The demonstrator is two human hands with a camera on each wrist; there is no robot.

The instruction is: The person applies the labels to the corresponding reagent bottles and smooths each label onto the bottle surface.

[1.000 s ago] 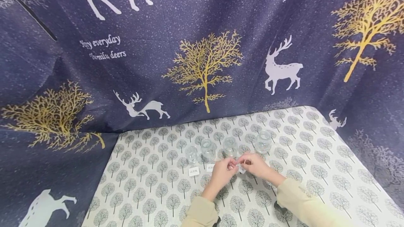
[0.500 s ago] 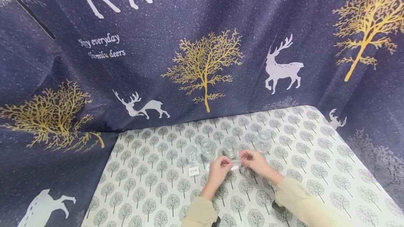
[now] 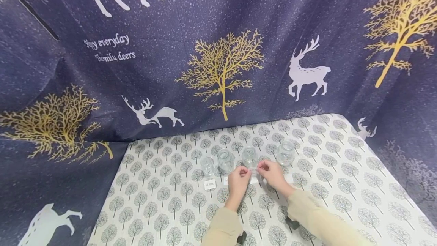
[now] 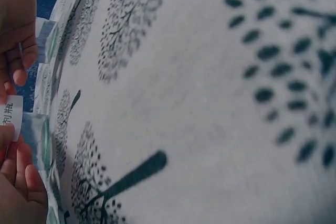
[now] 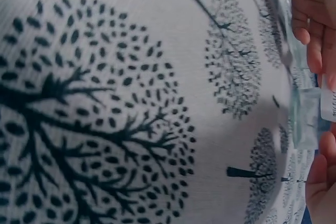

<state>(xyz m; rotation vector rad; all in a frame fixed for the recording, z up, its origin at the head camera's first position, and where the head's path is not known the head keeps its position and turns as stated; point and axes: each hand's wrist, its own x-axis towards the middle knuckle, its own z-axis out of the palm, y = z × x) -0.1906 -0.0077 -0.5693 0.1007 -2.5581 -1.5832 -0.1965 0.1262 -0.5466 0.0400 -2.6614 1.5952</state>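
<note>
Both hands pinch a small white label [image 4: 17, 116] with printed characters between them. My left hand [image 3: 238, 183] holds one end and my right hand [image 3: 273, 175] the other. In the head view the label overlaps the lower front of a clear glass jar [image 3: 250, 156], the third from the left in a row. In the left wrist view the label is upright, with clear glass behind it. From the right wrist, only the edge of the label [image 5: 329, 104] shows between the fingers of the two hands.
Two more glass jars [image 3: 225, 160] [image 3: 207, 166] stand to the left and another jar [image 3: 285, 153] to the right. A white card [image 3: 209, 184] lies before the leftmost jar; a second card [image 3: 226, 180] is partly behind my left hand. A patterned cloth [image 3: 164, 200] covers the table.
My fingertips were close together with the label hanging below them. They parted, stretching it between the hands, then moved slightly up toward the third jar.
</note>
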